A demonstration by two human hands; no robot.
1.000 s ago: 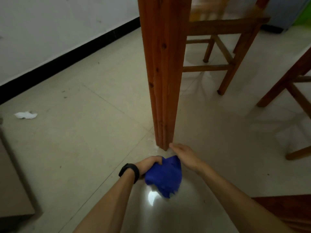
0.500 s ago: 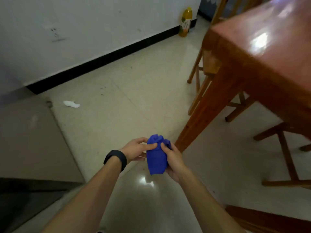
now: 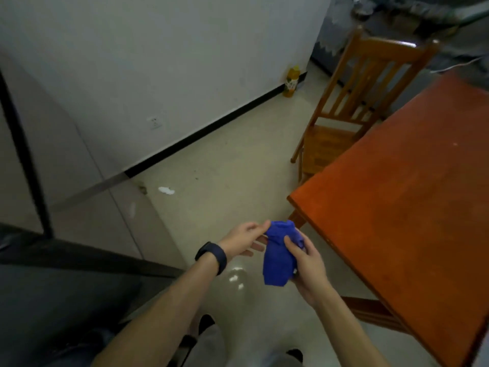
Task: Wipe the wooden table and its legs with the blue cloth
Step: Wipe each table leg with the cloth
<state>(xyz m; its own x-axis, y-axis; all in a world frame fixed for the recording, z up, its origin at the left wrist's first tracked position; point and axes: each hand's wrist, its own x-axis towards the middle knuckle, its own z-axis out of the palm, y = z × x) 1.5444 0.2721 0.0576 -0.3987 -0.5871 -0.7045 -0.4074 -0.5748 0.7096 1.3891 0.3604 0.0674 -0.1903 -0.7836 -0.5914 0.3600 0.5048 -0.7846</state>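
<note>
The blue cloth (image 3: 278, 254) is bunched up and held in the air just left of the near corner of the reddish wooden table (image 3: 402, 207). My right hand (image 3: 307, 263) grips the cloth from the right side. My left hand (image 3: 243, 239), with a black watch on its wrist, pinches the cloth's upper left edge with its fingertips. One table leg (image 3: 296, 218) shows just behind the cloth, below the corner. The tabletop fills the right side of the view.
A wooden chair (image 3: 352, 112) stands at the table's far side. A yellow bottle (image 3: 291, 82) sits by the white wall's black skirting. A white scrap (image 3: 166, 190) lies on the tiled floor. Dark furniture (image 3: 53, 274) is at the left.
The view has risen from floor level by the table leg to above the tabletop. Both hands lifted the cloth from the floor and now hold it bunched near the table's corner.
</note>
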